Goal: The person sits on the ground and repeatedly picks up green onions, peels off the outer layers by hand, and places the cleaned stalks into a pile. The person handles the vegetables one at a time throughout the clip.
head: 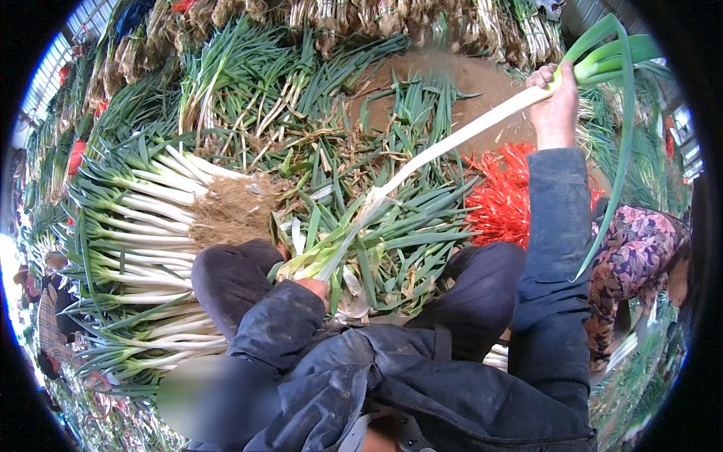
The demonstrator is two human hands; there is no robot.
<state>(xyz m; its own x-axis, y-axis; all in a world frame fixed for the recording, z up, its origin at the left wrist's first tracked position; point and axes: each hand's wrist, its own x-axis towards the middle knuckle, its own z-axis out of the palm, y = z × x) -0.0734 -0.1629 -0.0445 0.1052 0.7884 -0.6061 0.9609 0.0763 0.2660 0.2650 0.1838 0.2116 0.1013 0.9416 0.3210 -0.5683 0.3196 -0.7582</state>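
Note:
My right hand, raised at the upper right, grips a long Welsh onion just below its green leaves. Its white shank slants down to the left towards my lap. At its lower end, pale peeled outer leaves trail down to my left hand, which is closed on them. The sleeve hides part of that hand. Between my knees lies a heap of loose green leaves. Left of my left knee, trimmed white onions lie in a row, roots towards me and the heap.
Red plastic ties lie beyond my right knee. Unpeeled onions lie ahead on the brown ground, with bundles stacked behind. A person in floral clothing is close at right; another person is at far left.

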